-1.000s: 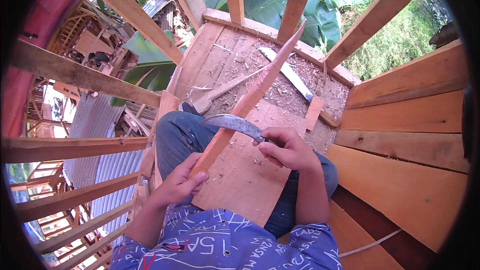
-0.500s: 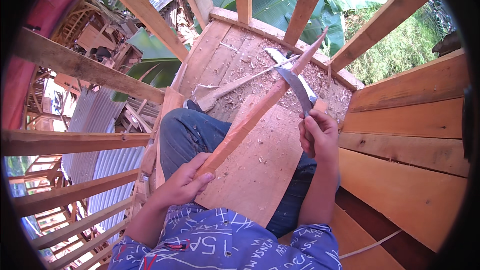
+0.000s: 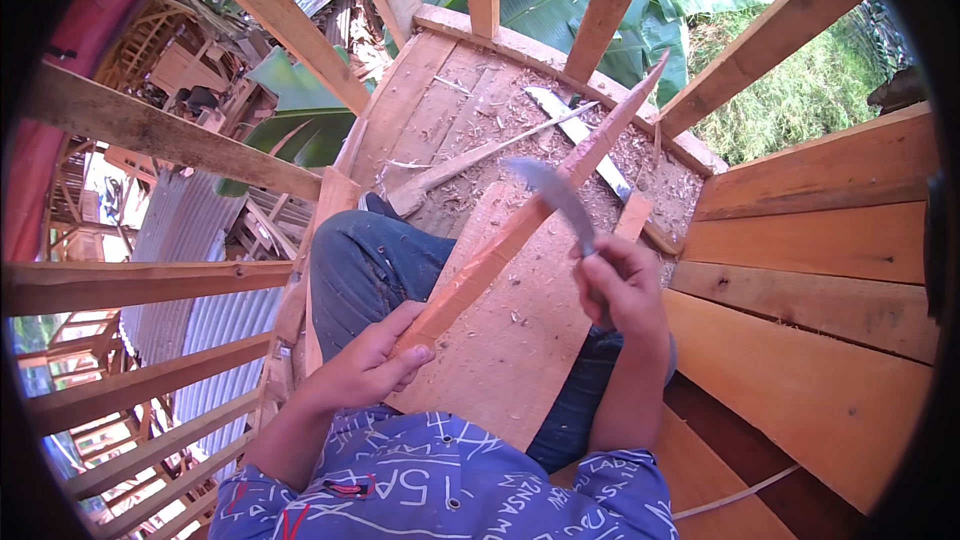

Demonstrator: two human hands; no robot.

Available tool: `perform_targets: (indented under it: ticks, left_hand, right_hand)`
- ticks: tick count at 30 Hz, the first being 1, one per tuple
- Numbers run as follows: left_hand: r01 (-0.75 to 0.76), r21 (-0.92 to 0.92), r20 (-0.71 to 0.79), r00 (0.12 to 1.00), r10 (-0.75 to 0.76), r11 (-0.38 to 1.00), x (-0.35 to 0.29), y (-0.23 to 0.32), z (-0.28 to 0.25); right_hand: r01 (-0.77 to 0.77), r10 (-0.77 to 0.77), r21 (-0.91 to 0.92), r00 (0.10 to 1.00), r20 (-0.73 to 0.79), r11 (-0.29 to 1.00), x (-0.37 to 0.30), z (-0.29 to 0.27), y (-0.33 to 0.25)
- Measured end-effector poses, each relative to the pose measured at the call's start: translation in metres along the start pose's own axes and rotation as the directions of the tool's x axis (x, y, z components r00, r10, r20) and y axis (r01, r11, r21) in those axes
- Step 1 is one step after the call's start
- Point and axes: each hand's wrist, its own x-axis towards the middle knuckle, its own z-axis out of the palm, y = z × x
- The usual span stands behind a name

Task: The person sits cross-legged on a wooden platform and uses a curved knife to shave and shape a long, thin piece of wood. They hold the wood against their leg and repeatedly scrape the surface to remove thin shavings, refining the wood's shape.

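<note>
Knife [image 3: 553, 195] dropped lower along stick [image 3: 520, 230]; hands clenched on both; shavings-strewn plank floor [image 3: 470, 110], open timber framing.

one curved knife [image 3: 552, 195], one pointed wooden stake [image 3: 520, 230], two hands [image 3: 365, 365], one plywood board [image 3: 520, 340]

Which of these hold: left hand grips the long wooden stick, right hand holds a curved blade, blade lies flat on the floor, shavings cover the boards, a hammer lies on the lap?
1. The left hand grips the long reddish wooden stick at its near end. True.
2. The right hand holds a curved grey metal blade. True.
3. The blade lies flat on the floor. False: it is raised against the stick.
4. Wood shavings cover the plank floor. True.
5. A hammer lies on the lap. False: a flat wooden board does.
</note>
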Motion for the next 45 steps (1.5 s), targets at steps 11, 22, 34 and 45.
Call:
perform_targets:
  ticks: [11, 22, 34, 45]
  left_hand:
    - [-0.016, 0.089, -0.065, 0.998, 0.022, 0.996, -0.009, 0.003, 0.001]
    - [-0.144, 0.365, -0.036, 0.985, 0.168, 0.920, -0.002, 0.014, 0.004]
    - [-0.082, 0.390, -0.103, 0.986, 0.131, 0.917, -0.011, -0.003, -0.007]
    - [0.117, -0.345, 0.105, 0.991, -0.086, 0.931, -0.017, 0.003, -0.009]
  right_hand:
    - [0.322, -0.191, 0.193, 0.848, -0.494, 0.927, -0.010, -0.045, -0.013]
    - [0.160, -0.177, -0.082, 0.943, -0.282, 0.984, -0.005, 0.009, 0.000]
    - [-0.152, 0.151, -0.018, 0.948, 0.279, 0.988, -0.002, 0.019, 0.001]
    - [0.271, -0.347, -0.220, 0.663, -0.664, 0.937, 0.008, -0.014, -0.008]
